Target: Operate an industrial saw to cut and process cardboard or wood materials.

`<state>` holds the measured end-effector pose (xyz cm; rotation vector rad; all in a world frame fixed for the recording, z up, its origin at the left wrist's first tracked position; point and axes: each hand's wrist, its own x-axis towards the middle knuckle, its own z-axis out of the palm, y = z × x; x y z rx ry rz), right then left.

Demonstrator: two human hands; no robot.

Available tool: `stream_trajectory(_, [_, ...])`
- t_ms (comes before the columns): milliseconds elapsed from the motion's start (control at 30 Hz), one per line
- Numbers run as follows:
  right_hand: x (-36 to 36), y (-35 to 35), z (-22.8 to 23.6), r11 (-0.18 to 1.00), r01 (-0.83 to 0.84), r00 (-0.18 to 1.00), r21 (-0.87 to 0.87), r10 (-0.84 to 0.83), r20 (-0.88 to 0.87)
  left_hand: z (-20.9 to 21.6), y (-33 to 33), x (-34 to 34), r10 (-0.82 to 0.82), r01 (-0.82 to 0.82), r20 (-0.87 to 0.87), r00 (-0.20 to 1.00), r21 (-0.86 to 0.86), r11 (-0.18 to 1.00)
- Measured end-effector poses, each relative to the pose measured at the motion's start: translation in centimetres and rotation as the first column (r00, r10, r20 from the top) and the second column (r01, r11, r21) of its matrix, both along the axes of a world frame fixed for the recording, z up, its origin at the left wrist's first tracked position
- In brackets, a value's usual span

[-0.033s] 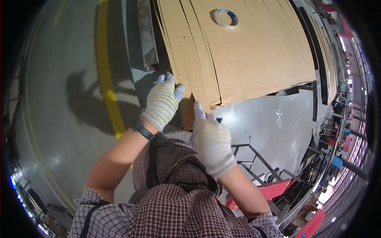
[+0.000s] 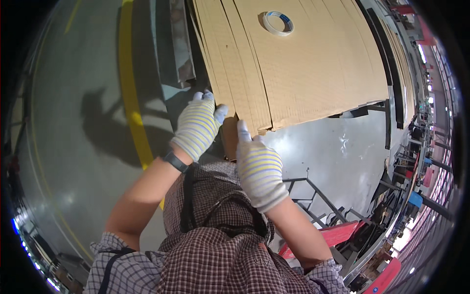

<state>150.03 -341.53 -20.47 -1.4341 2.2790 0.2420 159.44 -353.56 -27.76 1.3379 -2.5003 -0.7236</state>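
Note:
A large brown cardboard sheet [image 2: 318, 68] with long crease and slit lines lies in front of me. My left hand [image 2: 198, 125], in a striped knit glove with bluish fingertips, is closed on its near left corner, thumb on top and fingers at the side edge. My right hand [image 2: 260, 169], gloved alike, is at the near edge. One fingertip points up against the cardboard beside a slit; the other fingers are curled, and what they hold, if anything, is hidden. A narrow cardboard flap [image 2: 229, 137] hangs down between the hands.
A roll of tape [image 2: 278, 23] lies on the sheet's far part. Left of it stands a metal frame [image 2: 182, 49]; a yellow floor line [image 2: 129, 98] runs past. A dark metal rack [image 2: 318, 193] and a red bar [image 2: 338, 234] are near my right arm.
My right hand has shifted slightly up and left, further onto the cardboard's near edge. The left hand keeps nearly the same place.

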Motion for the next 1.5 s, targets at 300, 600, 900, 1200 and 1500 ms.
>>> stream_trajectory(300, [-0.5, 0.1, -0.2, 0.995, -0.005, 0.999, -0.095, 0.009, 0.043, -1.0, -4.9, -7.3, -0.317, 0.232, -0.042, 0.948, -0.59, 0.773])
stream_trajectory(600, [1.0, 6.8, -1.7, 0.946, 0.321, 0.927, 0.052, -0.325, 0.185, -1.3, -4.7, -8.6, -0.329, 0.354, 0.136, 0.934, -0.449, 0.82])
stream_trajectory(900, [1.4, 8.1, -3.0, 0.899, 0.419, 0.881, 0.127, -0.437, 0.18, -0.7, -4.5, -8.6, -0.348, 0.359, 0.107, 0.931, -0.424, 0.831])
stream_trajectory(1200, [3.7, 12.0, -2.7, 0.806, 0.512, 0.825, 0.297, -0.557, 0.089, -1.6, -4.7, -8.3, -0.323, 0.357, 0.155, 0.934, -0.455, 0.816])
stream_trajectory(1500, [2.5, 6.6, -9.1, 0.857, 0.515, 0.836, -0.028, -0.495, 0.236, -1.9, -5.8, -8.3, -0.316, 0.4, 0.245, 0.917, -0.554, 0.73])
